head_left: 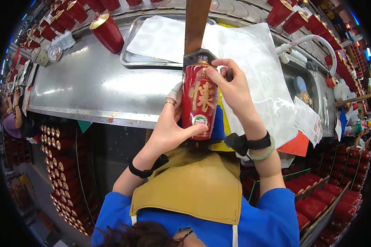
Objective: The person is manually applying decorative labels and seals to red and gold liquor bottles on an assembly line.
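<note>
A glossy red bottle (199,96) with large gold characters, a gold shoulder band and a small round green-and-white emblem near its base is upright in the picture before me. My left hand (167,123) is closed around its lower left side, the thumb lying across the front by the emblem. A pale covering wraps one finger of that hand. At the bottle's shoulder, my right hand (233,84) presses its thumb to the upper right side, with the other fingers bent near the neck. Behind the neck is a dark bracket (208,52) on a wooden post (197,24).
Left of the post, a metal tray (130,60) bears white printed sheets (158,39). A plain red bottle (106,33) stands on the steel worktop (90,88). More sheets (255,74) cover the right side, beside a sink (303,82) and curved pipe (317,38). Crated red bottles (313,206) sit below.
</note>
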Demonstrator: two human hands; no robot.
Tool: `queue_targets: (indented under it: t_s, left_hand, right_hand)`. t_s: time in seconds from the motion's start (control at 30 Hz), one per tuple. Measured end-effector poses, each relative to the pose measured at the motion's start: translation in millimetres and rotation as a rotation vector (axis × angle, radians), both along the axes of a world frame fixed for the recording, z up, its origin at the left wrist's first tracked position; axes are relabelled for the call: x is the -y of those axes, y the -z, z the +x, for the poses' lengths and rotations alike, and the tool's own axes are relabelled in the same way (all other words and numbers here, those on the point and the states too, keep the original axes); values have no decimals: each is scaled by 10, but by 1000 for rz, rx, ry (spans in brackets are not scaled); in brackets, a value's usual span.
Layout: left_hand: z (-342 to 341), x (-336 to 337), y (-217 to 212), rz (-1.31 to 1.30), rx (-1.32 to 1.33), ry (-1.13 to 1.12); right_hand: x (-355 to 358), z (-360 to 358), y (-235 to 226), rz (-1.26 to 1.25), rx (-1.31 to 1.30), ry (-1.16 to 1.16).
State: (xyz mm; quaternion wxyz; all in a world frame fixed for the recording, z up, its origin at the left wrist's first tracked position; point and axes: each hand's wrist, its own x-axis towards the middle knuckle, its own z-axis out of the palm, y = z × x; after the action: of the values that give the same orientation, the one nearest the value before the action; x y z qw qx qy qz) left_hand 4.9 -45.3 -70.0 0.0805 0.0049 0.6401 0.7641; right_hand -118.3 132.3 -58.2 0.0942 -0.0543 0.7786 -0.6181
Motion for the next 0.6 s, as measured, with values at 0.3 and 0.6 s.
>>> queue_targets:
  t_s: [0.3, 0.6]
  left_hand:
    - [-32, -43, -11, 140, 150, -31]
    - [-57, -23, -58, 271, 282, -97]
  right_hand:
    - [-1, 235, 71, -189, 119, 20]
    - [17, 324, 128, -306, 118, 37]
